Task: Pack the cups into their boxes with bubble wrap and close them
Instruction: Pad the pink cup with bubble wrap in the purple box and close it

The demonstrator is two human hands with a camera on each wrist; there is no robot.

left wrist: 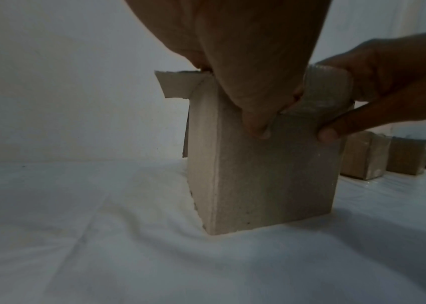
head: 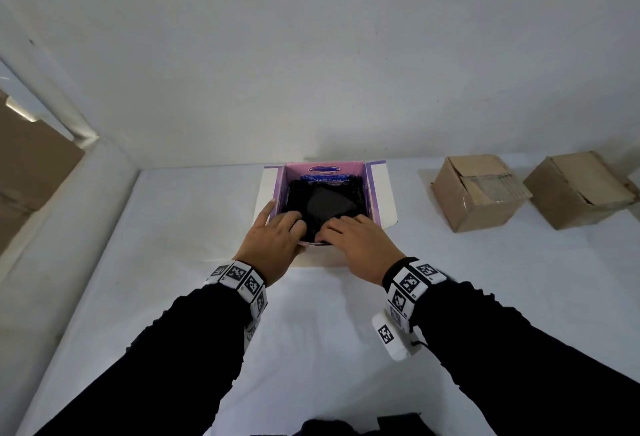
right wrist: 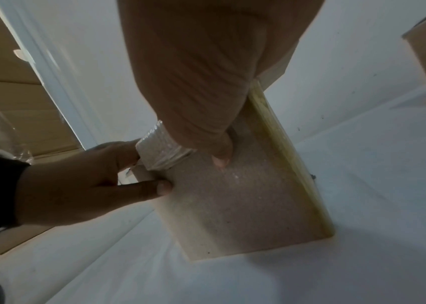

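An open box (head: pixel 385 193) with purple inner walls stands on the white table, its side flaps spread. Inside lies a dark cup wrapped in bubble wrap (head: pixel 325 207). My left hand (head: pixel 291 224) and right hand (head: pixel 341 228) reach over the near rim, fingers curled down onto the wrap. In the left wrist view a fold of bubble wrap (left wrist: pixel 328 88) sticks up over the box's grey front wall (left wrist: pixel 271 174), and both thumbs lie against that wall. The right wrist view shows the same fold (right wrist: pixel 162 152) pinched between my left hand (right wrist: pixel 81 185) and the box wall (right wrist: pixel 245 205). The cup itself is hidden in the wrist views.
Two closed brown cardboard boxes (head: pixel 478 190) (head: pixel 578 190) stand at the back right. A large cardboard sheet (head: pixel 31 176) leans at the left. The white wall rises close behind the box. White cloth covers the table (head: pixel 173 262).
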